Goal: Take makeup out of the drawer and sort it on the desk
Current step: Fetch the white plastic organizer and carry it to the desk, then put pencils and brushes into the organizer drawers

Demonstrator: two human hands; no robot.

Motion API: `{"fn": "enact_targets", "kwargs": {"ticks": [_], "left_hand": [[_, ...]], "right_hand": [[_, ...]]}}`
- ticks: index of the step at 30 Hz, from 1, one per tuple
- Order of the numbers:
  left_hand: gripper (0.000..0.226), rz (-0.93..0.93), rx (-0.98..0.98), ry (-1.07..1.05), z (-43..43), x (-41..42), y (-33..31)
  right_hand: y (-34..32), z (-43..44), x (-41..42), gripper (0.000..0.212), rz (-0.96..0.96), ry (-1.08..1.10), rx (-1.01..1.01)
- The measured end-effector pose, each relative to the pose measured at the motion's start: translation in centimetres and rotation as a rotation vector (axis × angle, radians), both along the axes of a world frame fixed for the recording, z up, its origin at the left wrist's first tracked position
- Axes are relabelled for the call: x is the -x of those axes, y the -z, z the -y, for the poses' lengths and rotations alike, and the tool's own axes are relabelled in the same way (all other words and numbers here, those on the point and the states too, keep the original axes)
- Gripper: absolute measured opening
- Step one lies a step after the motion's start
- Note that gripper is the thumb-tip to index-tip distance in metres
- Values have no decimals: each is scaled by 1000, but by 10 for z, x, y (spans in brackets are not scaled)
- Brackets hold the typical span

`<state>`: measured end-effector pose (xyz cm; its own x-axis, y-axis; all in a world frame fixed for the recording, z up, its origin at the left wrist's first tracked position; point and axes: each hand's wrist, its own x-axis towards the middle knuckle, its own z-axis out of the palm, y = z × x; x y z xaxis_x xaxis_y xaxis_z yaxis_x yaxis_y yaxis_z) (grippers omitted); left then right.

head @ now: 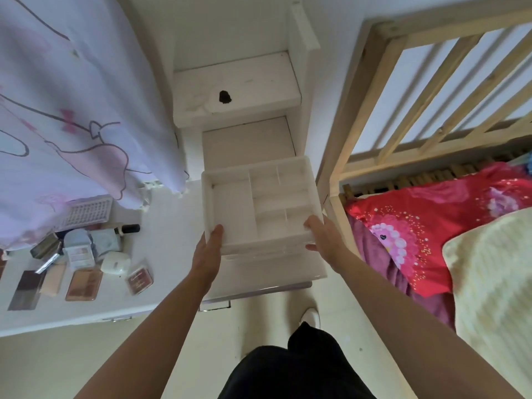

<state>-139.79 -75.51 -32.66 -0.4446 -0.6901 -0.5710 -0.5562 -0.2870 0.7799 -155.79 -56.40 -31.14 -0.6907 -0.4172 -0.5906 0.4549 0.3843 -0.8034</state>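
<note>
Left grip, right grip on drawer

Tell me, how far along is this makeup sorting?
Nearly done, it seems. The white plastic compartmented drawer looks empty, and flat rectangular makeup palettes, a round white compact and a small dark-capped bottle lie on the white desk. In hand: the left hand and right hand hold the drawer by its near corners. Left: probably only putting the drawer back, perhaps tidying the rows.

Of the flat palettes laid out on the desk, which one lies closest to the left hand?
The small reddish palette, rightmost of the row and tilted; the others lie farther left.
</note>
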Motion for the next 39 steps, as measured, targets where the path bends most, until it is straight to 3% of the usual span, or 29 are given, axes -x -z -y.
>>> {"fn": "enact_targets", "kwargs": {"ticks": [2,6,9,12,14,16,22,25,32,37,39], "left_hand": [[59,13,43,56,1,0,-4],[101,79,308,209,2,-8,-14],[78,-9,685,307,-1,-24,-25],[54,-49,950,530,3,-40,-30],[49,-10,942,636,8,-46,-27],[49,-15,907,641,9,-48,-26],[50,7,839,639,4,-45,-32],[50,45,849,679,5,-45,-35],[49,91,871,693,5,-45,-35],[50,118,866,711,4,-42,-38],[50,127,865,724,4,-42,-40]], "right_hand": [[0,0,-1,30,-22,12,-8],[1,-3,-5,58,-142,25,-91],[3,-7,-24,92,-140,112,-112],[-4,-13,-56,80,-271,159,-111],[0,-17,-76,62,-397,198,-104],[5,-17,-92,46,-369,244,-68],[-3,2,-106,25,228,164,220],[-11,21,-106,13,388,278,356],[-12,35,-106,16,535,488,484],[-12,27,-102,3,588,531,531],[-9,21,-107,17,579,528,526]]}}
